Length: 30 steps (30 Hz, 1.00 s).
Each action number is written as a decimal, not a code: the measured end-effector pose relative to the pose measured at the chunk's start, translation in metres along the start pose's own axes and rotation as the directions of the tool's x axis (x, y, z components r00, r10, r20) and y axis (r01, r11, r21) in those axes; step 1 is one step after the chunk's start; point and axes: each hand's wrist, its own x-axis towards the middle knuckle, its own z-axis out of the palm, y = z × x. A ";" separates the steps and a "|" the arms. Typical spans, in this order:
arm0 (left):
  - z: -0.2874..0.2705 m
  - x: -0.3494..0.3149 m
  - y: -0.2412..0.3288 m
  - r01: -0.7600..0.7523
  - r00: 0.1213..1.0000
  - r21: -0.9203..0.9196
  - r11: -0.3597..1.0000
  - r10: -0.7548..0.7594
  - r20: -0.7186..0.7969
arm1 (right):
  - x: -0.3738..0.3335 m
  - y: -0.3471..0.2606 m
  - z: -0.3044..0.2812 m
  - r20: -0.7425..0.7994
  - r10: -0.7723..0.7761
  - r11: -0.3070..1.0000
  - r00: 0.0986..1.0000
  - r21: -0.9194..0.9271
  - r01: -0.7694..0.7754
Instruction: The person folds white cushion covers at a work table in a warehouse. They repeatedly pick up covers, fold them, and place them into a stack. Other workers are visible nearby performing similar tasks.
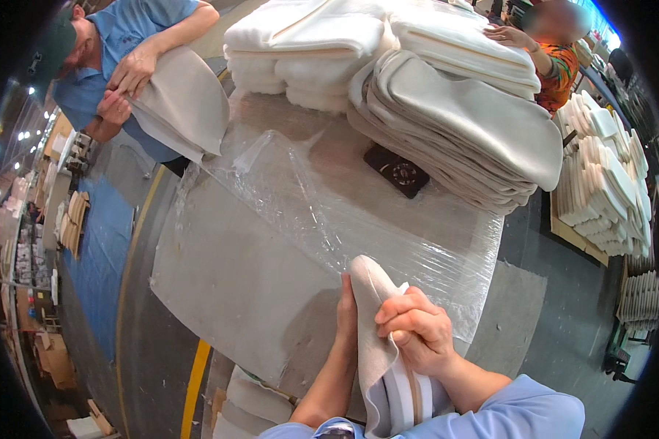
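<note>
Dark grey floor [564, 322] surrounds a table [212, 263] spread with grey sheeting and clear plastic film [293, 190]. Item under inspection: a beige fabric cover [373, 300], held at the near side of the table, its rounded tip pointing toward the table's far side. Contents: white padding [397, 402], showing along the cover's parted right side. Both forearms reach in from the near side of the table and converge on the cover. Right hand [421, 329]: fingers curled tight, gripping the cover's right edge below the tip. Left hand [346, 314]: seen edge-on, straight against the cover's left side, touching; I cannot tell how far its hidden fingers bend.

Toward the table's far right: a flat black piece [397, 170], just beside a stack of grey covers [476, 124]. At the table's far side: white folded stacks [307, 33]. Left of the table, a co-worker in blue [143, 29] holds a grey piece [187, 102]. Beyond the table's right side: piled pale pieces [600, 190].
</note>
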 end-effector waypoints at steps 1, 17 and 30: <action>-0.006 0.010 0.003 -0.056 0.997 0.020 0.998 0.055 0.054 | 0.000 -0.003 0.002 0.009 -0.013 1.000 1.000 0.003 0.013; 0.016 0.033 0.069 -0.501 0.841 0.214 0.839 0.414 0.348 | 0.022 0.017 0.011 0.075 0.003 0.996 0.997 -0.090 0.004; 0.025 0.012 0.073 -0.657 0.751 0.298 0.692 0.565 0.342 | 0.114 0.079 0.039 0.223 0.389 0.827 0.894 0.344 -0.445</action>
